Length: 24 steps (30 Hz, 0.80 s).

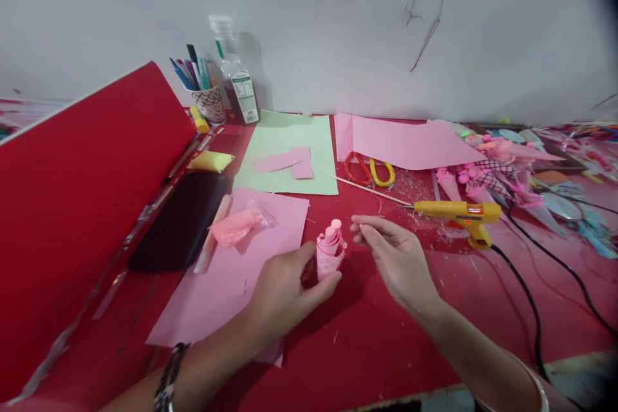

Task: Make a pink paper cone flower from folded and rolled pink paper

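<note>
My left hand (290, 280) holds a small pink paper ice cream cone (330, 257) upright between thumb and fingers. Its swirled top carries a round pink ball and several tinier pink dots. Just to the right, my right hand (393, 251) is pinched, thumb against forefinger, with a tiny pink bit (362, 226) at the fingertips, apart from the cone. Left of my left hand, a plastic-wrapped lump of pink clay (236, 226) rests on a pink sheet (217, 296).
On the right lies a yellow glue gun (456, 211) with a black cord, near a thin wooden stick (371, 190) and scissors (369, 170). Finished pink cones (497, 174) are heaped behind it. A black phone (181, 222), pen cup (207, 103) and bottle (241, 93) stand or lie left.
</note>
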Available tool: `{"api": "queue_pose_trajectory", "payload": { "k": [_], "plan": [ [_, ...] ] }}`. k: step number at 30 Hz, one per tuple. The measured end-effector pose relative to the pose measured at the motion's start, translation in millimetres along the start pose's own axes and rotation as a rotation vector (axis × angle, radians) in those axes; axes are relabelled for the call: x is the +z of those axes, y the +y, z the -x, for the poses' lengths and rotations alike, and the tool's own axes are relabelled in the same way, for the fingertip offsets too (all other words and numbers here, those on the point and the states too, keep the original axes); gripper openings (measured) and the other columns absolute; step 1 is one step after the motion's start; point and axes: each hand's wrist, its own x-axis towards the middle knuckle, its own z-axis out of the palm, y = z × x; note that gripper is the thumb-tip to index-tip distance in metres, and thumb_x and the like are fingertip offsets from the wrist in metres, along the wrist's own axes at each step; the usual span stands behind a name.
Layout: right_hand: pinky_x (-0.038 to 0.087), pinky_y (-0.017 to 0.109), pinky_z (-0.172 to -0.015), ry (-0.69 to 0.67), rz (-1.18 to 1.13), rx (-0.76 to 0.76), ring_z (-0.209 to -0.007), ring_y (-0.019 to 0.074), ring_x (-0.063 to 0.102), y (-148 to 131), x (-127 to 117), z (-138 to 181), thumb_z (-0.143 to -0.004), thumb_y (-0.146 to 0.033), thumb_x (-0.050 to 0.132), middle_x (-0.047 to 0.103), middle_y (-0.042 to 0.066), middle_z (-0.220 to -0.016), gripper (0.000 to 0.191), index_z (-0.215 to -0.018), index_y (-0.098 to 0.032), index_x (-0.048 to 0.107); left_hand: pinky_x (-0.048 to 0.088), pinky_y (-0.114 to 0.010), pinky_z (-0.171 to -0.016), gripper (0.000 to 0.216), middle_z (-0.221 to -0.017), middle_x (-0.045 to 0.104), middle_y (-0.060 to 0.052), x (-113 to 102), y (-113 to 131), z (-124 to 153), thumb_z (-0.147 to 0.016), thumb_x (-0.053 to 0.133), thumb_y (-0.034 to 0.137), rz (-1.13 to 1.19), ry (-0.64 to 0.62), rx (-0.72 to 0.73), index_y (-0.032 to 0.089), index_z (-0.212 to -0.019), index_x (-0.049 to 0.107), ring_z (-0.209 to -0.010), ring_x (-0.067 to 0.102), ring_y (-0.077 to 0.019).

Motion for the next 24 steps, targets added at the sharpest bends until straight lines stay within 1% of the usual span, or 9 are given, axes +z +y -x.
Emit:
{"api": "queue_pose_trajectory", "payload": {
  "k": [3, 6, 9, 12, 14, 19, 24],
  "plan": [
    [0.046, 0.020, -0.058, 0.005, 0.117, -0.091, -0.063, 0.0080, 0.054, -5.5, 0.6, 1.8, -0.075, -0.021, 0.056, 0.061, 0.000, -0.077, 0.013, -0.081, -0.025, 0.066, 0.030, -0.023, -0.047, 0.022, -0.058, 0.052, 0.003, -0.4, 1.0, -0.5, -0.078, 0.044, 0.039, -0.012, -0.005, 0.002, 0.018, -0.077, 0.050, -0.050, 0.044, -0.0111],
    [0.048, 0.022, -0.063, -0.015, 0.208, -0.141, -0.075, 0.0114, 0.056, -10.8, 2.4, 4.2, -0.074, -0.018, 0.055, 0.061, 0.001, -0.083, 0.015, -0.082, -0.024, 0.066, 0.031, -0.023, -0.047, 0.024, -0.058, 0.052, 0.002, -0.3, 1.4, -0.6, -0.078, 0.044, 0.041, -0.035, -0.006, -0.002, 0.017, -0.078, 0.051, -0.049, 0.044, -0.0114],
    [0.049, 0.024, -0.069, -0.027, 0.228, -0.146, -0.083, 0.0135, 0.057, -12.5, 3.3, 5.4, -0.074, -0.017, 0.055, 0.062, 0.002, -0.087, 0.016, -0.084, -0.024, 0.066, 0.030, -0.022, -0.047, 0.027, -0.057, 0.052, 0.002, -0.1, 2.0, -0.8, -0.078, 0.042, 0.042, -0.069, -0.014, -0.006, 0.017, -0.078, 0.051, -0.049, 0.044, -0.0114],
    [0.048, 0.025, -0.069, -0.020, 0.225, -0.154, -0.080, 0.0131, 0.058, -12.4, 2.6, 5.6, -0.074, -0.018, 0.055, 0.063, 0.001, -0.085, 0.016, -0.083, -0.025, 0.066, 0.029, -0.022, -0.046, 0.027, -0.056, 0.051, 0.002, -0.3, 2.5, -1.2, -0.079, 0.042, 0.042, -0.097, -0.022, -0.010, 0.016, -0.073, 0.050, -0.048, 0.044, -0.0111],
    [0.048, 0.025, -0.067, -0.036, 0.259, -0.200, -0.077, 0.0124, 0.057, -13.1, 2.2, 6.5, -0.075, -0.018, 0.055, 0.061, 0.000, -0.081, 0.015, -0.081, -0.025, 0.066, 0.028, -0.022, -0.045, 0.028, -0.055, 0.050, 0.002, -0.5, 2.4, -1.3, -0.079, 0.041, 0.042, -0.105, -0.027, -0.008, 0.016, -0.072, 0.050, -0.047, 0.043, -0.0110],
    [0.045, 0.025, -0.062, -0.141, 0.431, -0.342, -0.069, 0.0112, 0.053, -16.4, 3.6, 12.1, -0.074, -0.017, 0.058, 0.054, 0.000, -0.076, 0.014, -0.081, -0.026, 0.066, 0.027, -0.022, -0.044, 0.030, -0.053, 0.048, 0.003, 0.3, 0.6, -0.9, -0.079, 0.041, 0.043, -0.079, -0.028, 0.013, 0.015, -0.075, 0.051, -0.046, 0.040, -0.0104],
    [0.043, 0.027, -0.064, -0.209, 0.468, -0.403, -0.071, 0.0124, 0.053, -16.1, 4.9, 14.4, -0.074, -0.016, 0.058, 0.054, 0.000, -0.076, 0.013, -0.081, -0.024, 0.064, 0.026, -0.022, -0.044, 0.029, -0.054, 0.048, 0.003, 1.7, 0.4, -0.4, -0.080, 0.040, 0.041, -0.046, -0.037, 0.012, 0.015, -0.077, 0.052, -0.046, 0.039, -0.0101]
  ]
}}
